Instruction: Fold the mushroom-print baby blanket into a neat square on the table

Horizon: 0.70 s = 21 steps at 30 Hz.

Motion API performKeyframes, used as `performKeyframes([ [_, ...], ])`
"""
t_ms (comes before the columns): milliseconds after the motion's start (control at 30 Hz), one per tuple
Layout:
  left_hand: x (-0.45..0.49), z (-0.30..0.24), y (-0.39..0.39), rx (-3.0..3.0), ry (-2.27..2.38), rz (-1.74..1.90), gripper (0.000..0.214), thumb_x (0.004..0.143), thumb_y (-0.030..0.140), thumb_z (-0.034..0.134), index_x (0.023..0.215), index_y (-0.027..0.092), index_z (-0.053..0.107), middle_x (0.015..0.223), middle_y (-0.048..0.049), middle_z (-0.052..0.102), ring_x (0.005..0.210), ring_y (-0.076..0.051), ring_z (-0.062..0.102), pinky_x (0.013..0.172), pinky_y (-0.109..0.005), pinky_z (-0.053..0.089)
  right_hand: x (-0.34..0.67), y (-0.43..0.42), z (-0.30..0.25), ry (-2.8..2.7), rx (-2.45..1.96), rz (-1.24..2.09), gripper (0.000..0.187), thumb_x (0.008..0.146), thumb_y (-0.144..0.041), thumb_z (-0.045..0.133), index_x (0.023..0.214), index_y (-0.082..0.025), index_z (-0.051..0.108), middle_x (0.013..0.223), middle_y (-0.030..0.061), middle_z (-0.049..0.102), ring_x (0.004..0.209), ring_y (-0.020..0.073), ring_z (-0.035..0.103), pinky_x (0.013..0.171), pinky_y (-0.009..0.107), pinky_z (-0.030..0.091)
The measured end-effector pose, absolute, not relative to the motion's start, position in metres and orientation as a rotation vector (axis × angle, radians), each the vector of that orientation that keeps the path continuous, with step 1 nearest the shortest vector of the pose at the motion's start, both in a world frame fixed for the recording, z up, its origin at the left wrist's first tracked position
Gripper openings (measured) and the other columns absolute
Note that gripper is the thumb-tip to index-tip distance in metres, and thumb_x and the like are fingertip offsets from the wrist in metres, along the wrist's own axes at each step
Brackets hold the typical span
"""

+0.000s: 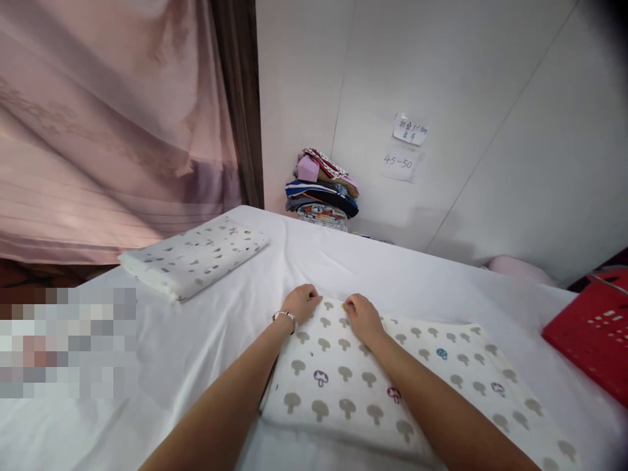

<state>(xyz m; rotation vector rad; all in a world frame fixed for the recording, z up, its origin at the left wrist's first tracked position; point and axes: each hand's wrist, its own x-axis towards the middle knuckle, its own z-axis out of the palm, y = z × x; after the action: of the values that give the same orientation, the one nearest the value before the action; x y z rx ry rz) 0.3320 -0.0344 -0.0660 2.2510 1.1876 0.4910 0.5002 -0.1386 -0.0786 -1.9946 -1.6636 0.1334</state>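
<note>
A folded white cloth printed with grey mushrooms point(402, 386) lies on the white-covered table point(220, 340) right in front of me. My left hand point(301, 302), with a bracelet on its wrist, rests at the cloth's far left corner with its fingers curled onto the edge. My right hand point(362, 315) is beside it on the far edge, with fingers pinched on the fabric. Both forearms stretch over the cloth.
A second folded patterned cloth point(193, 256) lies at the table's far left. A stack of folded clothes point(324, 190) sits against the white wall, under paper notes point(405, 147). A red basket point(593, 330) stands at the right edge. A pink curtain point(108, 124) hangs on the left.
</note>
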Motion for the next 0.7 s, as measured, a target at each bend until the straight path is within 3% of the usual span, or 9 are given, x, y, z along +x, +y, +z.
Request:
performKeyframes([
  [167,0.334,-0.065,-0.031,2.266,1.231,0.473,0.012,0.074,0.029,0.051,0.067,0.021,0.055,0.07,0.0007,0.061,0.065,-0.014,0.055,0.059,-0.025,0.04,0.498,-0.136,-0.08,-1.655,-2.038,0.129,0.017,0.087,-0.023,0.039,0.078,-0.021,0.053,0.08,0.0022,0.058,0.079,0.0178,0.051,0.071,0.029,0.036],
  [367,0.333,-0.063,-0.026,2.337,1.206,0.466,0.014,0.074,0.031,0.051,0.074,0.022,0.062,0.086,-0.002,0.064,0.091,-0.02,0.054,0.077,-0.029,0.04,0.495,-0.133,-0.078,-1.723,-2.087,0.085,0.018,0.088,-0.024,0.039,0.085,-0.02,0.056,0.087,0.0039,0.059,0.084,0.018,0.05,0.077,0.03,0.036],
  [500,0.332,-0.062,-0.019,2.295,1.127,0.354,0.02,0.075,0.032,0.046,0.079,0.024,0.064,0.088,0.0007,0.066,0.085,-0.017,0.057,0.073,-0.026,0.042,0.493,-0.14,-0.067,-1.761,-2.086,0.082,0.019,0.088,-0.025,0.041,0.095,-0.02,0.058,0.098,0.0046,0.06,0.094,0.0185,0.05,0.085,0.031,0.035],
  [600,0.332,-0.063,-0.015,2.252,1.136,0.324,0.022,0.074,0.036,0.047,0.079,0.024,0.064,0.08,0.0015,0.067,0.077,-0.016,0.059,0.065,-0.024,0.043,0.49,-0.155,-0.057,-1.809,-2.007,0.004,0.029,0.087,-0.023,0.042,0.115,-0.022,0.05,0.123,0.0047,0.05,0.116,0.0187,0.039,0.098,0.035,0.025],
  [700,0.332,-0.065,-0.011,2.228,1.139,0.334,0.022,0.072,0.038,0.048,0.076,0.024,0.065,0.073,0.0024,0.066,0.072,-0.016,0.06,0.06,-0.023,0.042,0.489,-0.172,-0.052,-1.895,-2.017,0.052,0.042,0.088,-0.032,0.04,0.129,-0.024,0.037,0.138,0.0049,0.035,0.129,0.0196,0.022,0.105,0.041,0.014],
])
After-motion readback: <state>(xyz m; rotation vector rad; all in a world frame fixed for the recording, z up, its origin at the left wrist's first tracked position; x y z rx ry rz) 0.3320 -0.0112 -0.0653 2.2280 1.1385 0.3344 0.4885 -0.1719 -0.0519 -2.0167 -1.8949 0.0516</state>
